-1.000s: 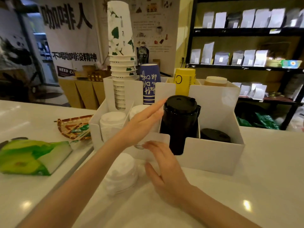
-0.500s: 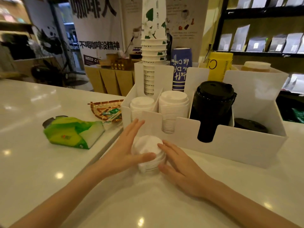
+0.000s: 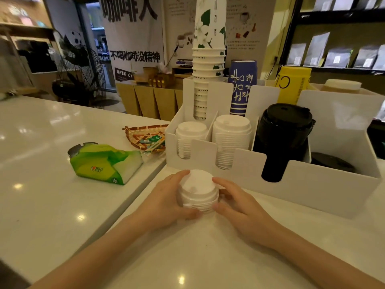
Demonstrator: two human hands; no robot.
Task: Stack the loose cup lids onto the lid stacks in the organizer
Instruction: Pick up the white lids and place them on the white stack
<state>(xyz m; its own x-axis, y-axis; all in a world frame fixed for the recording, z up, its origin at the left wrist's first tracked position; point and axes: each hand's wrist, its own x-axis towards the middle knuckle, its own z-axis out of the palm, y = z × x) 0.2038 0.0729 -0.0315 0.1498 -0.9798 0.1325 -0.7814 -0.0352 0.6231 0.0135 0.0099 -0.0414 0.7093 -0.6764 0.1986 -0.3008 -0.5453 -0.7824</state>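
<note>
1. Loose lids: I see a short white nested stack of them sitting on the white counter, just in front of the organizer's front wall and below the gap between its two white lid stacks.
2. My left hand cups the stack's left side; fingers curl round the far edge and the thumb presses low on the near side. Contact looks firm.
3. My right hand cups the right side the same way, fingertips at the upper rim, thumb touching the lower ribs. Both hands are partly curled round the stack. I cannot tell if its base has left the counter.
4. White organizer stands right behind the hands. Front row, from my left: a shorter white lid stack, a taller white lid stack, a tall black lid stack, and a low black lid pile in the end compartment.
5. Back row: a tall floral paper cup column, blue cups printed with white script, yellow cups, and a pale capped item I cannot identify.
6. Left of the organizer, on the adjoining counter: a woven tray with small wrapped packets, and nearer me a green tissue pack, well apart from the hands.
</note>
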